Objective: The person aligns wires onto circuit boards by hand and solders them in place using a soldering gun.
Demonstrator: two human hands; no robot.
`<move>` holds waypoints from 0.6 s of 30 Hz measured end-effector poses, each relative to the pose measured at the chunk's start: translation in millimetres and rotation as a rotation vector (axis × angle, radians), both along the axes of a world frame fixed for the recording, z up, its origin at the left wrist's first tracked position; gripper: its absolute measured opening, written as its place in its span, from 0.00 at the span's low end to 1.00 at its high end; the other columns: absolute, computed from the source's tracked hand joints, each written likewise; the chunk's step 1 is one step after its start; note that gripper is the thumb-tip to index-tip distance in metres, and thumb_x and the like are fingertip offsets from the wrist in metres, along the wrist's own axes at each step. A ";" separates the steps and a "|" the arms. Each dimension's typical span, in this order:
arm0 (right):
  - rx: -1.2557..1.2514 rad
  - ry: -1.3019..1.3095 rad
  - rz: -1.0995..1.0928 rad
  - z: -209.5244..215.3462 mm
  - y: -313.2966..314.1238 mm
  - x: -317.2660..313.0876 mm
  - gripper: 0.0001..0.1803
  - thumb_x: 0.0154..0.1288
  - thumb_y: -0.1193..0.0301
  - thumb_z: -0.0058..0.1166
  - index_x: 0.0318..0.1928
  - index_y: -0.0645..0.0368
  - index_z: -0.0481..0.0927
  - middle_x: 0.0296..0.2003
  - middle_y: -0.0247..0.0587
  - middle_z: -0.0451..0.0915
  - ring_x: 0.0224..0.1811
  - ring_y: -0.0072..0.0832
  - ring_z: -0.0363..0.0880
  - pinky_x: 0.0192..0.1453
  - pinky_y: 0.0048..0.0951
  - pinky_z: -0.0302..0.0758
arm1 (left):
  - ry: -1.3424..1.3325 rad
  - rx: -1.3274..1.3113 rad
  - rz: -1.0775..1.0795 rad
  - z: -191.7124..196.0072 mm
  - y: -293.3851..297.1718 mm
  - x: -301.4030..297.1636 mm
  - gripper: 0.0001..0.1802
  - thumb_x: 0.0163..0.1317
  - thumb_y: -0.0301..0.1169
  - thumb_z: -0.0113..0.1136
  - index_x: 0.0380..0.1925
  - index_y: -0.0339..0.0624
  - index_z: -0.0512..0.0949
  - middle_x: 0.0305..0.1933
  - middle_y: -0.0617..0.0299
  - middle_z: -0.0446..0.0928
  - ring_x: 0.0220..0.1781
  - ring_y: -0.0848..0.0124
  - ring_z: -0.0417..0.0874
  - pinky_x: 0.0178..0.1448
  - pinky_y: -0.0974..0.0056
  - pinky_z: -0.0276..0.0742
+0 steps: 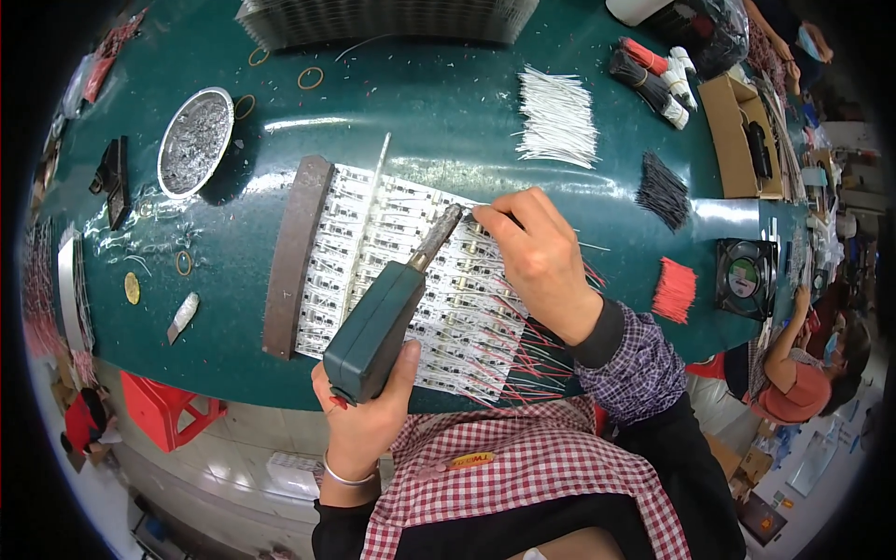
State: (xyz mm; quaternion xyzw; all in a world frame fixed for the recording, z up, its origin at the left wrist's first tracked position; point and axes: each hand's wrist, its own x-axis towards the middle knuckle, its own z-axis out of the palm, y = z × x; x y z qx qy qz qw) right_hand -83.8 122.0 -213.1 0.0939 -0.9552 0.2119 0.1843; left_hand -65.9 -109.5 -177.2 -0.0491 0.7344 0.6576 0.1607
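A person's two bare hands work over a glossy green bench point(439, 112). Left hand point(367, 420), lower centre: its grip is closed around the dark green, boxy handle of a soldering tool point(375, 322), which slants up and right to a rough, greyish metal tip near the centre. The handle looks like hard, smooth plastic, probably light and stiff; it should be held there, well away from the likely hot tip.

Right hand point(537, 257), right of centre: thumb and forefinger pinch together beside the tip; whether something thin is between them, I cannot tell.

Beneath both lies a white panel of small circuit boards point(446, 313), flat, dotted with tiny dark parts; probably thin and fragile, best taken by its edges. A brown bar point(297, 261), straight and matt, runs along its left side. Red and white wires point(527, 362) fan from its lower right, slender and likely bendy. Upper left, a round, shiny metal bowl point(230, 135) holds crumbly grey scraps.
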 end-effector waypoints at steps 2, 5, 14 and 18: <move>-0.001 -0.004 0.001 -0.3 -0.8 0.2 0.16 0.48 0.82 0.54 0.42 0.66 0.80 0.36 0.43 0.75 0.39 0.38 0.75 0.39 0.33 0.77 | 0.019 -0.019 -0.013 0.3 -0.6 0.0 0.10 0.56 0.25 0.73 0.35 0.32 0.83 0.31 0.62 0.84 0.31 0.80 0.81 0.35 0.72 0.75; 0.002 -0.008 0.004 -0.2 -0.8 0.1 0.16 0.48 0.82 0.54 0.42 0.66 0.80 0.36 0.44 0.75 0.39 0.38 0.75 0.39 0.33 0.77 | 0.002 -0.032 -0.014 1.4 -0.8 -0.5 0.10 0.55 0.25 0.73 0.35 0.32 0.83 0.30 0.62 0.84 0.30 0.80 0.81 0.35 0.72 0.75; -0.005 -0.012 -0.004 -0.6 -0.9 0.3 0.16 0.48 0.83 0.54 0.42 0.66 0.80 0.36 0.43 0.75 0.39 0.38 0.75 0.39 0.33 0.77 | 0.109 -0.025 0.005 -6.8 -3.2 2.5 0.09 0.57 0.18 0.67 0.37 0.33 0.79 0.26 0.64 0.78 0.20 0.80 0.74 0.22 0.75 0.66; -0.009 -0.006 -0.010 -1.8 -1.1 0.4 0.16 0.48 0.83 0.54 0.41 0.66 0.79 0.36 0.43 0.74 0.39 0.37 0.75 0.39 0.33 0.77 | 0.005 -0.035 0.004 -3.9 -0.6 1.4 0.09 0.55 0.24 0.73 0.35 0.32 0.83 0.32 0.62 0.84 0.30 0.79 0.80 0.34 0.72 0.74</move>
